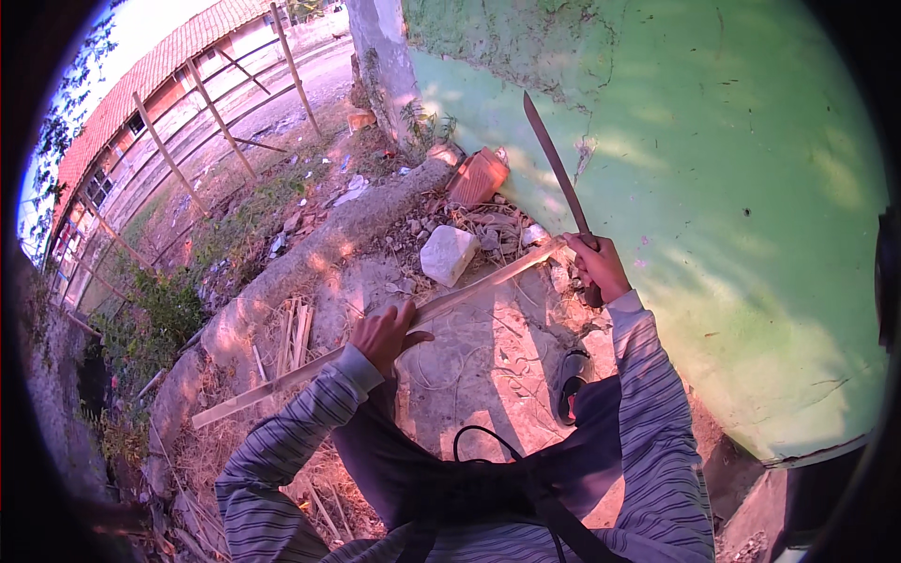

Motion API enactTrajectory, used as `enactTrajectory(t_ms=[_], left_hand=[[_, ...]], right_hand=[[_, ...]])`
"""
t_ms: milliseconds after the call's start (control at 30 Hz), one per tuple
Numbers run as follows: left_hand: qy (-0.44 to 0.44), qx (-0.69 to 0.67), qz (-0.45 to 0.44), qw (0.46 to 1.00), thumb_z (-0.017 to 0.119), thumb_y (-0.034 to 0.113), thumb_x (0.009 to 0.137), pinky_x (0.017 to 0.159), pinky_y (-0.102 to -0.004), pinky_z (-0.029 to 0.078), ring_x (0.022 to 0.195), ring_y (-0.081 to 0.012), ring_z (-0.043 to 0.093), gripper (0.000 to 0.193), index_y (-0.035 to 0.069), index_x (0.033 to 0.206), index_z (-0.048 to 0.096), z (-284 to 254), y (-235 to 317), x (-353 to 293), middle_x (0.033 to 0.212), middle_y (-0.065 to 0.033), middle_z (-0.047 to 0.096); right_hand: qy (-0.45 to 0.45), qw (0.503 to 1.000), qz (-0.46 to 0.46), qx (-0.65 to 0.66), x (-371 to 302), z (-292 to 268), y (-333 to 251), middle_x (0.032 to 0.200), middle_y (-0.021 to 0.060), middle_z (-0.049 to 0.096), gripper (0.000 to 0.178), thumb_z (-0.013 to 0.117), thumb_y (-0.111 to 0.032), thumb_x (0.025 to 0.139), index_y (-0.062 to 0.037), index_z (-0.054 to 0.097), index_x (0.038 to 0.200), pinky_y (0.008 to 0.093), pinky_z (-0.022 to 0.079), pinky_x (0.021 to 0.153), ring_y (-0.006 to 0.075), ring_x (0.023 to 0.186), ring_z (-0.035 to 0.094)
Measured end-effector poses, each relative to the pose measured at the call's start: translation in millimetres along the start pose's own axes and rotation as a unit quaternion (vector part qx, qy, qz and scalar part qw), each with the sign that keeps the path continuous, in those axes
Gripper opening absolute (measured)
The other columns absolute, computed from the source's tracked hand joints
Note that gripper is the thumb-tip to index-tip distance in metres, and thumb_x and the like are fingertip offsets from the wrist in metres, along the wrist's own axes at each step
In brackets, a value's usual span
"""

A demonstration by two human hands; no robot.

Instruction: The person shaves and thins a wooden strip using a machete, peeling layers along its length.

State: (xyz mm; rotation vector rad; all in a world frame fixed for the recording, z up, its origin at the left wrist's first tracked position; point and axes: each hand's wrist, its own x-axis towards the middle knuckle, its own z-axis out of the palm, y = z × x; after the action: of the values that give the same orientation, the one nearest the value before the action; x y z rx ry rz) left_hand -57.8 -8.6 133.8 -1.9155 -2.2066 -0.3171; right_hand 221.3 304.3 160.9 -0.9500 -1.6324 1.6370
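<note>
A long, pale strip of split bamboo or wood [488,281] slants across in front of me, from the lower left up to my right hand. My left hand [380,340] grips it near its middle, fingers curled over it and thumb sticking out to the right. In my right hand [603,266] is the dark handle of a machete [556,161]. Its long blade points up and away, beside the green wall. The strip's far end meets my right hand's fingers near the base of the blade; whether they pinch it I cannot tell.
A white stone block [449,255] and a reddish brick [480,176] lie ahead, among rubble. Thin split sticks [297,333] lie at left, inside a low concrete kerb [282,291]. The green wall [751,235] rises close on my right. Beyond stands a pole fence [221,117].
</note>
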Motion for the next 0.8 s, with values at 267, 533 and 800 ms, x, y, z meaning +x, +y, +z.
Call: enactTrajectory(t_ms=[267,533,800], left_hand=[[0.052,0.089,0.119,0.988,0.056,0.065,0.091,0.057,-0.0407,0.054,0.072,-0.0272,0.069,0.055,0.016,0.116,0.058,0.6,-27.4,46.6,0.086,-0.0074,0.060],[0.028,0.140,0.143,0.979,0.065,0.045,0.089,0.089,-0.0425,0.049,0.099,-0.0252,0.064,0.043,0.018,0.121,0.059,25.3,-55.6,91.3,0.104,-0.0062,0.058],[0.164,-0.066,0.063,0.982,0.075,0.013,0.083,0.108,-0.0534,0.039,0.123,-0.0381,0.052,0.056,0.010,0.134,0.052,69.3,-22.1,105.3,0.129,-0.0169,0.053]], right_hand=[[-0.018,0.999,0.007,0.031,-37.8,-13.2,-17.5,0.059,-0.0075,0.038,0.038,0.072,-0.036,0.095,0.0016,0.071,0.103,0.0226,0.028,0.041,0.0039,0.043,0.036],[-0.070,0.992,0.080,0.066,-86.7,1.0,-3.1,0.062,-0.0057,0.047,0.021,0.078,-0.020,0.089,-0.0040,0.065,0.094,0.0210,0.028,0.041,0.0026,0.046,0.038],[0.042,0.975,0.114,0.188,-139.6,57.6,65.6,0.068,-0.0028,0.053,0.018,0.075,-0.016,0.092,-0.0046,0.063,0.097,0.0217,0.033,0.041,0.0045,0.047,0.045]])
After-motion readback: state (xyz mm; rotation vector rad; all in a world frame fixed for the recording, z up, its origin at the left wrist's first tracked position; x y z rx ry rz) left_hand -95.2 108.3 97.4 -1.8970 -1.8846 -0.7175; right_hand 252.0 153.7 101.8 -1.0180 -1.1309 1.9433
